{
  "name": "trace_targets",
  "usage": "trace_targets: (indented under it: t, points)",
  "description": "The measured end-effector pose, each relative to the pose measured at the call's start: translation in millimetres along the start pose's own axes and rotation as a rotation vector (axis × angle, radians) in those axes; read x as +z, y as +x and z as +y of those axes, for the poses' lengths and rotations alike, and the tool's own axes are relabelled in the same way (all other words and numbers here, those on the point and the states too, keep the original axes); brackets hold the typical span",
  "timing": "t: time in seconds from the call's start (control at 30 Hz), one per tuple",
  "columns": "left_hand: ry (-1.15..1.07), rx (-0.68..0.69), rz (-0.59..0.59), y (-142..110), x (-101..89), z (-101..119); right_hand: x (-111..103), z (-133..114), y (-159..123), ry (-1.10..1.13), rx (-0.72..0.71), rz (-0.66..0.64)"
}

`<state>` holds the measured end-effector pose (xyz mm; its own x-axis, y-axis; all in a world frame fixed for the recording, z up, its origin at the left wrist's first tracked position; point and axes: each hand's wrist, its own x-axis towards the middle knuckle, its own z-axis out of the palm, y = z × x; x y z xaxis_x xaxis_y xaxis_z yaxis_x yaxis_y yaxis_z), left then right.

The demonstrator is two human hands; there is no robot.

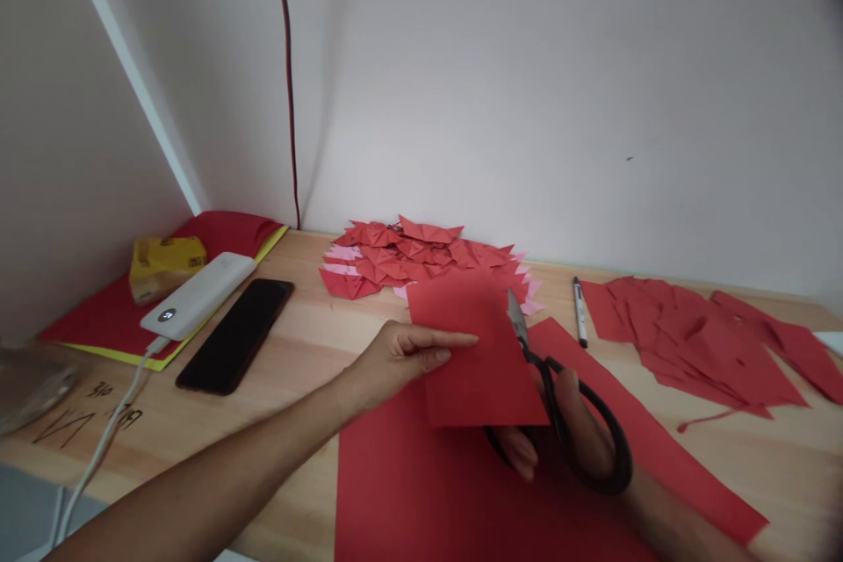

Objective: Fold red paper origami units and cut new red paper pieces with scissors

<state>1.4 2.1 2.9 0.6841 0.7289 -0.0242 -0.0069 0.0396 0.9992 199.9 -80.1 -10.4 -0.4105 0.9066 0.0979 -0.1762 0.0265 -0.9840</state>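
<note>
My left hand [412, 354] pinches a piece of red paper [478, 386] by its left side, forefinger lying along its face. Black-handled scissors [612, 448] are in my right hand [580, 421], thumb through one loop. Their blades [517, 316] point up and away along the right edge of the held paper; part of them is hidden behind it. Below both hands a large red sheet [395, 492] lies on the wooden table. Some fingers of my right hand show beneath the held paper's lower edge.
Folded red and pink paper shapes [421, 255] are heaped by the wall. Cut red pieces [704, 342] and a marker [580, 312] lie to the right. On the left are a black phone [234, 338], a white power bank [198, 294] with cable, a yellow packet [168, 263] and coloured sheets [98, 316].
</note>
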Motion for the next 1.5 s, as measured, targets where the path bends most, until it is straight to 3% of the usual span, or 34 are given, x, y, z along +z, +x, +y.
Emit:
trace_targets:
  t: [0.17, 0.43, 0.73, 1.07, 1.23, 1.5]
  points:
    - [0.001, 0.009, -0.010, 0, 2.2, -1, -1, 1, -3, 0.055, 0.009, 0.058]
    - [0.020, 0.004, -0.011, -1, 2.1, -2, -6, 6, -8, 0.094, 0.093, 0.014]
    - [0.034, 0.007, -0.004, -1, 1.6, -2, -3, 9, -8, 0.090, 0.112, 0.106]
    - [0.050, 0.037, -0.024, -2, 2.3, 0, 4, 4, 0, 0.109, -0.065, 0.016]
    - [0.067, 0.054, -0.047, -2, 4.5, -1, 3, -1, 3, 0.179, -0.055, -0.010]
    - [0.041, 0.049, -0.060, -2, 6.8, -3, 11, 3, -1, 0.320, -0.119, 0.093]
